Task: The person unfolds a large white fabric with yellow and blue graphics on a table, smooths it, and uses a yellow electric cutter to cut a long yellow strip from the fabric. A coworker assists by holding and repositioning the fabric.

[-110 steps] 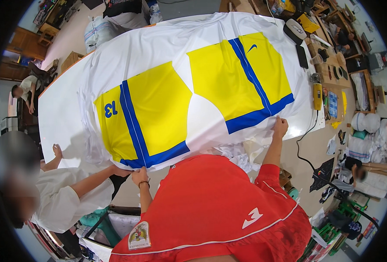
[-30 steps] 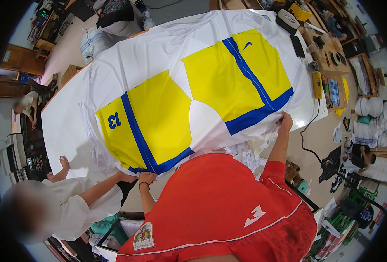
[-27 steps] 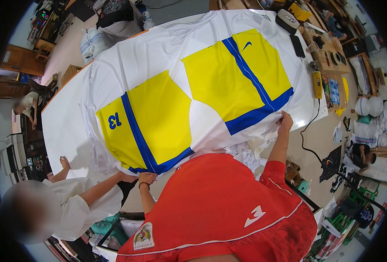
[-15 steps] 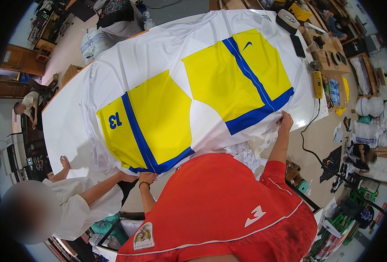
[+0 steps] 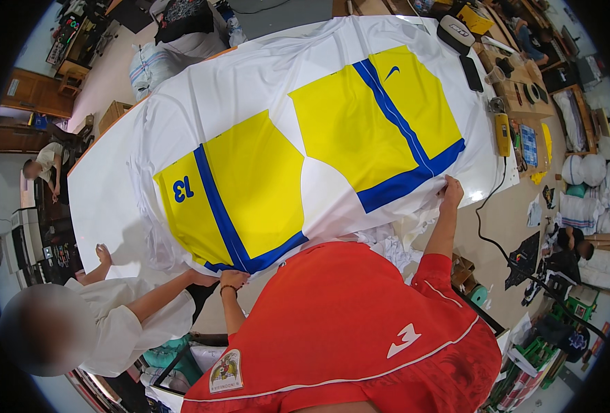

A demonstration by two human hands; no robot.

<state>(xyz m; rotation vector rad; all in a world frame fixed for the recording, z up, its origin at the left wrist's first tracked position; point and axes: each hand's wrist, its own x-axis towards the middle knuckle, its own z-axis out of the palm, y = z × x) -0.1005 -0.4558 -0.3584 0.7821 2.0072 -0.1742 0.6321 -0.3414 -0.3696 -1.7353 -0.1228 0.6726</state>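
Note:
A wide white fabric sheet is spread over the table, printed with two yellow shorts panels, a left panel and a right panel. Each carries a blue stripe and a blue lower band. My left hand is closed on the near edge of the fabric, just under the left panel's blue corner; its fingertips are partly hidden. Farther right, my right hand pinches the same near edge below the right panel. Beside my left hand, a co-worker's hand touches the fabric edge, and their other hand rests by the table.
The white table has a curved-looking rim. On its right side lie a phone, a dark case and a yellow corded device. Its black cable hangs to the floor. Crumpled white cloth bunches beneath the near edge.

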